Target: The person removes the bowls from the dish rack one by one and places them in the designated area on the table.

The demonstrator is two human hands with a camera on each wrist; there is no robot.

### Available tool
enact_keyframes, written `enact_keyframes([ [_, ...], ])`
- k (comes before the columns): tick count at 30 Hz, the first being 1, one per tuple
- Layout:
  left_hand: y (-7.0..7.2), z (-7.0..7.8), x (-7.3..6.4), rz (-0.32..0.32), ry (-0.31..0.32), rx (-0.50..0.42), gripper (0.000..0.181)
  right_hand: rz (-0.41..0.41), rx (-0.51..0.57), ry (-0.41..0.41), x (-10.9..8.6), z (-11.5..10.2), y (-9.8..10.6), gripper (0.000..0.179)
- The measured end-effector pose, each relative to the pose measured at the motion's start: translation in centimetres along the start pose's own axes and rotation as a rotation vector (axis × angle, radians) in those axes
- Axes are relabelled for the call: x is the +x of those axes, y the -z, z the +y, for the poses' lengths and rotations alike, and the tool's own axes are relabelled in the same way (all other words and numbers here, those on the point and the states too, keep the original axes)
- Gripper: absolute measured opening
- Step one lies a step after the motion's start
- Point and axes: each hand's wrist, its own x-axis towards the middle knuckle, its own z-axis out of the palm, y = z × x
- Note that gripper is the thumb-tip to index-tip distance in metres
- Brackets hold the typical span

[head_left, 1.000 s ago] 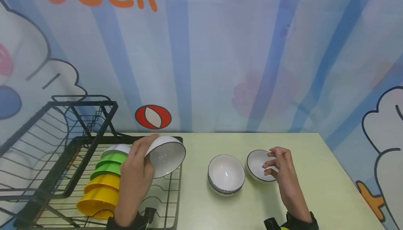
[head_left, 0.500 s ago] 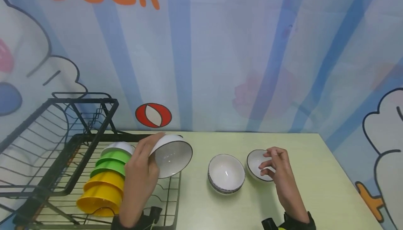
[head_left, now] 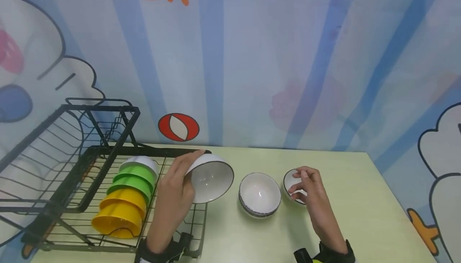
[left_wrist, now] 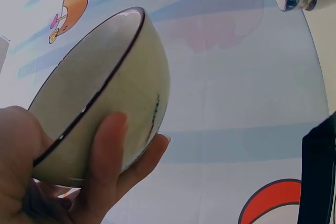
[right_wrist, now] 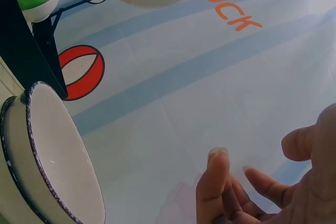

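My left hand [head_left: 175,193] holds a white bowl [head_left: 212,179] with a dark rim, tilted with its mouth to the right, above the rack's right edge. In the left wrist view, the thumb and fingers grip this bowl [left_wrist: 142,77] from its side and underneath. My right hand [head_left: 312,199] hovers with loosely bent fingers over a small white bowl [head_left: 289,181], partly hiding it; nothing is between the fingers [right_wrist: 212,187] in the right wrist view. Between the hands stands a stack of white speckle-rimmed bowls [head_left: 260,193] on the table.
At left, a black wire dish rack [head_left: 86,207] carries a row of nested bowls leaning on their sides: yellow bowls [head_left: 120,215], green bowls [head_left: 135,181] and a white one [head_left: 142,161] at the back. A cartoon-printed backdrop [head_left: 252,75] rises behind the pale table [head_left: 374,215].
The left hand has carried the tilted bowl rightward, toward the stack. The right hand has shifted slightly left over the small bowl. The head view has turned a little.
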Motion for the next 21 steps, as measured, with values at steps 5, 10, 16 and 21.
enact_keyframes([
  [5, -0.1, 0.3, 0.0, -0.033, -0.006, -0.017, 0.069, -0.016, -0.052, -0.007, 0.0, -0.1, -0.4, 0.035],
  [10, -0.3, 0.8, -0.1, -0.100, -0.004, -0.008, 0.072, -0.037, -0.121, -0.009, -0.1, -0.3, -0.8, 0.036],
  [16, -0.7, 1.4, -0.3, -0.130, -0.035, 0.013, 0.073, -0.069, -0.180, 0.029, -0.4, -0.6, -1.6, 0.035],
  [21, -1.3, 1.7, -0.6, -0.128, -0.076, -0.022, 0.074, -0.143, -0.236, 0.051, -0.9, -0.4, -2.3, 0.034],
])
